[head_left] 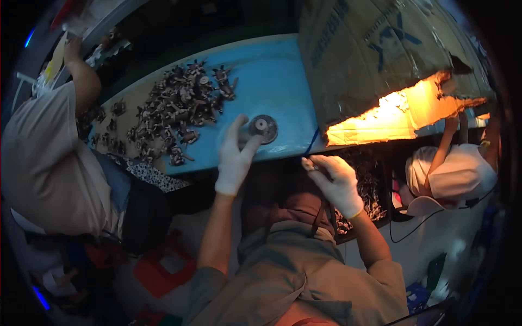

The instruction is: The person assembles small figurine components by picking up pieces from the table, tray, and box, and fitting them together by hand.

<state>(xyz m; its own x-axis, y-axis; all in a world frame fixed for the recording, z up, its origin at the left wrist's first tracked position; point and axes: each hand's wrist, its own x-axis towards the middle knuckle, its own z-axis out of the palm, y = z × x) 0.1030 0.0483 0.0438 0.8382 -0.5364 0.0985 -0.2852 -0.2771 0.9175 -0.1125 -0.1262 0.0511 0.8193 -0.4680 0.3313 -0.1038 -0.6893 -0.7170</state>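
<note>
I see my left hand (235, 157) at centre frame, fingers closed around a round metal part (262, 128) on the blue table (283, 81); my right hand (337, 182), lower right, pinches something I cannot make out. I judge the step is handling one piece; next calls for a firm hold on it, clear of the dark parts pile (174, 111) at upper left.

Left hand (235, 157): its white-gloved fingers cover part of the round metal part (262, 128); the grip cannot be made out.
Right hand (334, 182): something thin at the fingertips, too small to tell.
Heap of dark parts (174, 111), 10 o'clock: blurred, single pieces unreadable.
Cardboard box (380, 60), 1 o'clock: hides the far blue table (277, 76).
Dark tray (370, 190), 4 o'clock: contents murky.
</note>
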